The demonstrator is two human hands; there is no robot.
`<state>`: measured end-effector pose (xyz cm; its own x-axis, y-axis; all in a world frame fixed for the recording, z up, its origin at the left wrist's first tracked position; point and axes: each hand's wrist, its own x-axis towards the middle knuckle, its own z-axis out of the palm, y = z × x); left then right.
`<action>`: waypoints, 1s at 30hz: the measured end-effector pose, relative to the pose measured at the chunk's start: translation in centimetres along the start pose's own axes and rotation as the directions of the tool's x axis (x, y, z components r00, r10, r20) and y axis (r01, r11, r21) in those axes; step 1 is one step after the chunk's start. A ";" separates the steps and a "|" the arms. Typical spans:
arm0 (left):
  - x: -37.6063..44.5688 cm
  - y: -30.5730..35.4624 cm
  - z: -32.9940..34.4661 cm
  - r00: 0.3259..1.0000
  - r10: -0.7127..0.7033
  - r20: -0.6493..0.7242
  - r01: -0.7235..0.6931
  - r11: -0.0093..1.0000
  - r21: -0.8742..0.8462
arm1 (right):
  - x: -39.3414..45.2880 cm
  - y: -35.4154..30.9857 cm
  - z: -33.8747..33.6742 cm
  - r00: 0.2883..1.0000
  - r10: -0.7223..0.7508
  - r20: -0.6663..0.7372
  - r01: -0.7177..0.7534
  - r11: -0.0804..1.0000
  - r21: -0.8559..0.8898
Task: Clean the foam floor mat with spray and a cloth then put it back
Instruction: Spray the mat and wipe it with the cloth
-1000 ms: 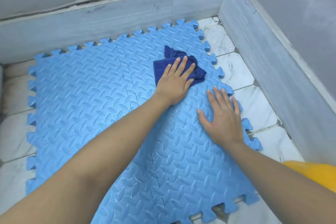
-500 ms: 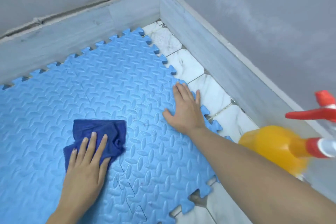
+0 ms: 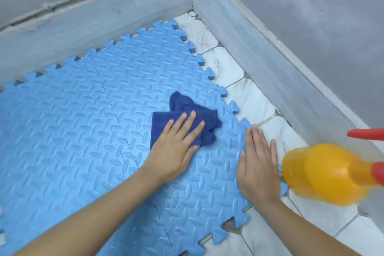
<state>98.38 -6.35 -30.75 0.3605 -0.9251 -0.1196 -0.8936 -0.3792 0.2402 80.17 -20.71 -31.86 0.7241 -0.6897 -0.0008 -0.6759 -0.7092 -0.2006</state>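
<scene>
— Where are the fingers (image 3: 192,117) of the left hand (image 3: 176,147)?

— They lie flat and straight on the dark blue cloth (image 3: 187,118), pressing it down. They do not curl round it.

— And the cloth?

— It sits bunched on the blue foam mat (image 3: 83,131), near the mat's right edge. Most of it sticks out past the fingertips, away from the person and a bit to the right.

— What about the right hand (image 3: 257,166)?

— Its fingers are straight too, flat on the mat's bumpy right edge, with one finger out over the white floor tiles (image 3: 249,100). It holds nothing — I think it just keeps the mat from sliding.

— Which hand is closer to the cloth?

— The left one, it is already on it. The right hand is just beside it, not touching.

— Where can the cloth go next?

— There is lots of mat off to the left, so I guess a wipe goes that way.

— And the spray?

— The orange spray bottle (image 3: 324,174) with red parts is at the right, closest to the right hand — it looks blurry.
</scene>
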 end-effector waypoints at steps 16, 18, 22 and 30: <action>8.7 -1.0 -0.5 0.972 -0.212 -0.098 0.207 0.977 -0.053 | 0.5 0.0 -0.1 1.000 -0.001 0.005 0.001 1.000 0.000; 2.9 -1.1 0.1 0.979 -0.182 -0.091 0.182 0.983 -0.011 | 0.4 0.1 -0.1 1.000 0.000 -0.004 0.000 1.000 0.012; -9.6 -4.6 1.0 0.913 -0.371 -0.170 0.375 0.927 -0.011 | 0.6 0.0 0.0 1.000 -0.002 -0.026 0.003 0.999 0.035; -22.4 -16.8 1.7 0.529 -0.843 -0.094 0.848 0.529 0.024 | 0.5 0.3 0.1 0.999 -0.005 -0.041 0.007 0.999 0.053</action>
<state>104.89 20.76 -33.74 0.9695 -0.1715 -0.1751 -0.1737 -0.9848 0.0028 80.29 -21.26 -32.06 0.7208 -0.6920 0.0404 -0.6628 -0.7051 -0.2519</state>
